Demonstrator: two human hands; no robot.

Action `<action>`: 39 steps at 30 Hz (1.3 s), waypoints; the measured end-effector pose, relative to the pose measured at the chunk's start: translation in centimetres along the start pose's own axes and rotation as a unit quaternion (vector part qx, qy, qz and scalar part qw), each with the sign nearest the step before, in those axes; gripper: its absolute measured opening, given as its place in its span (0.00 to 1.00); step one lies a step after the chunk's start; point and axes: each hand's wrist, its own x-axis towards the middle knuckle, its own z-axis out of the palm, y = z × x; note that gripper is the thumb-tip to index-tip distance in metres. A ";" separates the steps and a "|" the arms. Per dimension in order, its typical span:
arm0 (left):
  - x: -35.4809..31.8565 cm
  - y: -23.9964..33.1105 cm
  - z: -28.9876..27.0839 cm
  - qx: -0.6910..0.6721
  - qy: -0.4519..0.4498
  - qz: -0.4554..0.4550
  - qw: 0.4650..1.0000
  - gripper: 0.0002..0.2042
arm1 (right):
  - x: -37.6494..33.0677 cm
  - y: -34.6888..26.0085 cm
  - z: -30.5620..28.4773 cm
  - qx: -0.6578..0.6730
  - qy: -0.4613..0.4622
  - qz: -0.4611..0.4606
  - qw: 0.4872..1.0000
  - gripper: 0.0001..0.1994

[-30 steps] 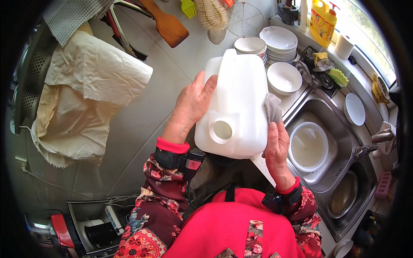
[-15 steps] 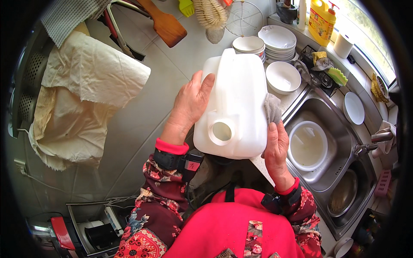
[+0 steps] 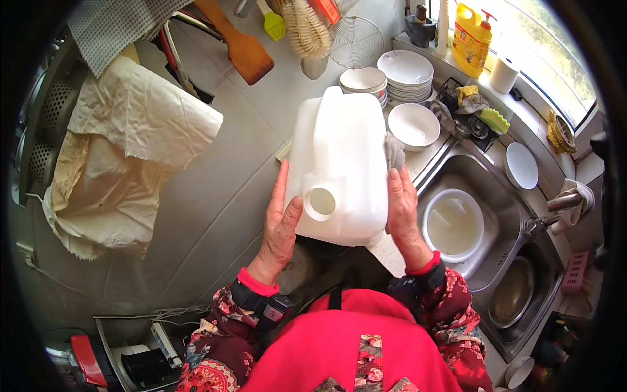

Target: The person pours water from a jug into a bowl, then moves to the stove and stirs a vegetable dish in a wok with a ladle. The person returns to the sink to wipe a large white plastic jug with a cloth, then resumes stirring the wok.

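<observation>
A large white plastic jug [image 3: 343,163] with an open round mouth is held in front of me, lying on its side with the mouth toward me. My left hand [image 3: 279,225] presses flat against its left side near the mouth. My right hand [image 3: 403,209] grips its right side and also holds a grey cloth [image 3: 394,151] against the jug. The jug hangs over the counter edge beside the sink.
A steel sink [image 3: 486,215] on the right holds a white bowl of water [image 3: 452,224]. Stacked white plates [image 3: 406,72] and bowls [image 3: 413,124] sit on the counter behind. A yellow bottle [image 3: 471,39] stands on the sill. Cream cloth [image 3: 124,157] hangs at left.
My left hand has slid down the jug's left side toward its mouth. The jug has shifted slightly, and the right hand stays with the cloth on its right side.
</observation>
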 end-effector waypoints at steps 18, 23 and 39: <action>4.5 -0.3 -2.6 0.009 -0.068 -0.016 0.997 0.45 | 1.2 -4.3 3.4 -0.329 -0.047 -0.286 0.899 0.21; 4.5 0.0 -2.4 0.018 -0.058 -0.023 0.998 0.41 | 6.4 -1.3 1.5 -0.276 0.035 -0.273 0.921 0.23; 4.0 3.8 -0.1 0.191 -0.079 0.101 0.973 0.51 | 1.5 0.8 -0.2 -0.062 0.091 -0.056 0.992 0.17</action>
